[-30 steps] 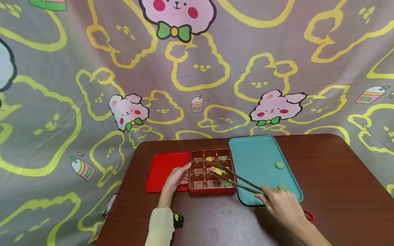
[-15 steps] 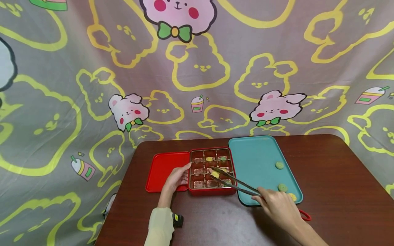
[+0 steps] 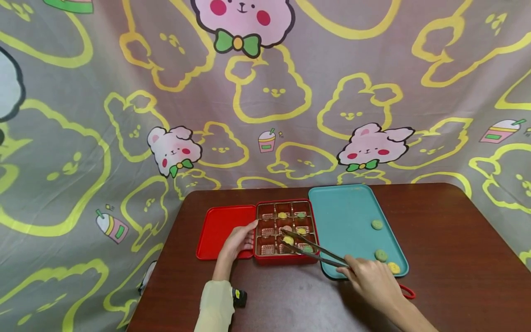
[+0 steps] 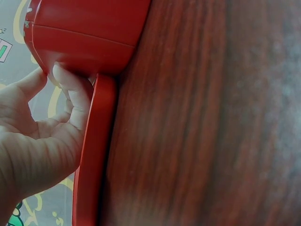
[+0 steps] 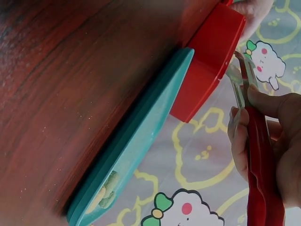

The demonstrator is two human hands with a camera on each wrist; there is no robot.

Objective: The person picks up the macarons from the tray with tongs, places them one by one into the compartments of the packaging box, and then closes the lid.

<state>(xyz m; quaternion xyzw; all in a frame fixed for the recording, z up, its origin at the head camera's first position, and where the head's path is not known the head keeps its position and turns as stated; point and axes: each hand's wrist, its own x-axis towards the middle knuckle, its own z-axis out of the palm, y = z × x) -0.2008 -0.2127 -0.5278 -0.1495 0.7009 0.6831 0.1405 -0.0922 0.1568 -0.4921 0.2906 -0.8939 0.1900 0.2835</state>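
Note:
My left hand (image 3: 239,240) holds the left wall of a red divided box (image 3: 286,260), thumb at the rim and bent fingers against the outer side. In my right hand (image 3: 375,281) are tongs (image 3: 327,253) with red handles (image 5: 263,174), gripped around the arms. The tong tips reach over the box's lower middle compartment, with a round yellow cookie (image 3: 288,240) between them. Other compartments hold a yellow cookie (image 3: 282,215), a green cookie (image 3: 300,215), a pink cookie (image 3: 286,228), another yellow cookie (image 3: 301,231) and a green one partly behind the tongs.
The box's red lid (image 3: 224,230) lies open on the left, under the left hand. To the right, a teal tray (image 3: 344,216) carries two green cookies (image 3: 376,224) and a yellow cookie (image 3: 393,268). All stand on a dark wooden table (image 3: 452,240) before a patterned curtain (image 3: 265,92).
The tongs, with the yellow cookie, have moved left and toward me, from the middle row to the lower middle compartment. The left hand has stayed on the box.

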